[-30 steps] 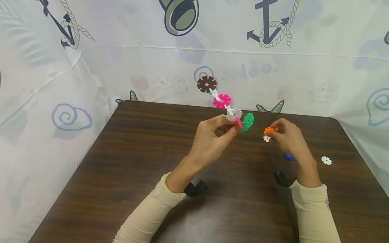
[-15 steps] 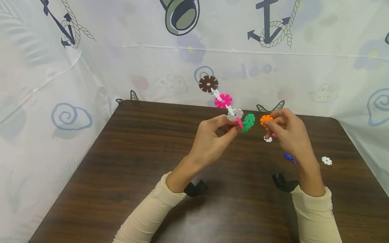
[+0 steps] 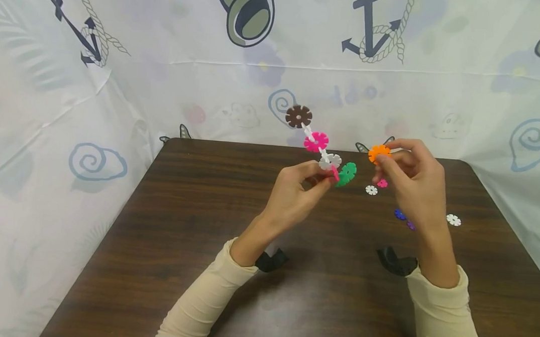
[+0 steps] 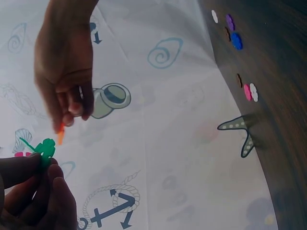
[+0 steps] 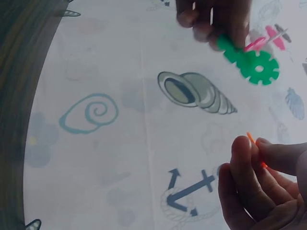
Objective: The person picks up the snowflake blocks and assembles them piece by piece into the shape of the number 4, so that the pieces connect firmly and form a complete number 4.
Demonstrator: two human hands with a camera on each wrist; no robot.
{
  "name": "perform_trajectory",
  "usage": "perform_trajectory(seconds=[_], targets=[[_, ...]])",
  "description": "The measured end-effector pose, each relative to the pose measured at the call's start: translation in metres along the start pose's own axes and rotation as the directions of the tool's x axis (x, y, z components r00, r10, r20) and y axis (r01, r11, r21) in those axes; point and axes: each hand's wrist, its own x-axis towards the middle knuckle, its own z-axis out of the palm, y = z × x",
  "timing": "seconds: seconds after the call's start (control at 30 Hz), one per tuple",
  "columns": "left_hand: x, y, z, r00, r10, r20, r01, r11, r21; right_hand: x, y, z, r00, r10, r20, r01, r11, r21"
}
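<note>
Currently I see a chain of notched discs (image 3: pixel 322 140) aloft over the table (image 3: pixel 180 265), its green end pinched by thumb and fingers of the left hand (image 3: pixel 292 192). Right of the chain, apart from it, the right hand (image 3: pixel 418 187) pinches an orange disc (image 3: pixel 376 150). Also rightward of the chain lie a blue disc (image 3: pixel 399 214) and two white discs (image 3: pixel 456 222).
</note>
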Motion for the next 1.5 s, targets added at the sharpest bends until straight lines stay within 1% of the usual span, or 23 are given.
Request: perform_trajectory(seconds=[0.17, 0.3, 0.5, 0.6, 0.87, 0.97, 1.1, 1.23, 1.37, 1.5], targets=[[0.001, -0.001, 0.002, 1.000, -0.009, 0.026, 0.008, 1.000, 0.014, -0.003, -0.009, 0.004, 0.996, -0.079, -0.040, 0.078, 0.997, -0.013], [0.002, -0.001, 0.003, 0.999, -0.003, 0.032, 0.002, 1.000, 0.022, -0.006, -0.016, 0.006, 0.989, -0.136, -0.055, 0.132, 0.989, -0.068], [0.002, -0.001, 0.003, 0.999, -0.003, 0.037, 0.002, 0.999, 0.034, -0.010, -0.020, 0.008, 0.970, -0.243, -0.019, 0.236, 0.956, -0.175], [0.003, 0.000, 0.003, 0.999, 0.001, 0.038, -0.002, 1.000, 0.031, -0.011, -0.020, 0.009, 0.961, -0.278, 0.001, 0.273, 0.942, -0.196], [0.003, -0.001, 0.003, 0.999, 0.009, 0.034, -0.010, 1.000, 0.014, -0.011, -0.021, 0.007, 0.953, -0.301, 0.043, 0.303, 0.933, -0.194], [0.003, -0.001, 0.002, 1.000, 0.003, 0.029, -0.003, 1.000, 0.017, -0.011, -0.022, 0.008, 0.948, -0.312, 0.065, 0.319, 0.930, -0.181], [0.002, -0.001, 0.001, 1.000, -0.002, 0.022, 0.002, 1.000, 0.015, -0.011, -0.021, 0.010, 0.940, -0.329, 0.086, 0.340, 0.922, -0.187], [0.000, -0.001, 0.001, 1.000, 0.021, 0.008, -0.021, 1.000, 0.002, -0.012, -0.020, 0.013, 0.937, -0.346, 0.058, 0.350, 0.916, -0.197], [-0.001, -0.002, 0.002, 0.998, 0.053, -0.020, -0.053, 0.998, -0.014, -0.014, -0.021, 0.017, 0.938, -0.347, 0.022, 0.345, 0.921, -0.181], [-0.001, -0.003, 0.003, 0.996, 0.078, -0.047, -0.079, 0.997, -0.018, -0.015, -0.021, 0.020, 0.938, -0.347, 0.009, 0.344, 0.924, -0.166]])
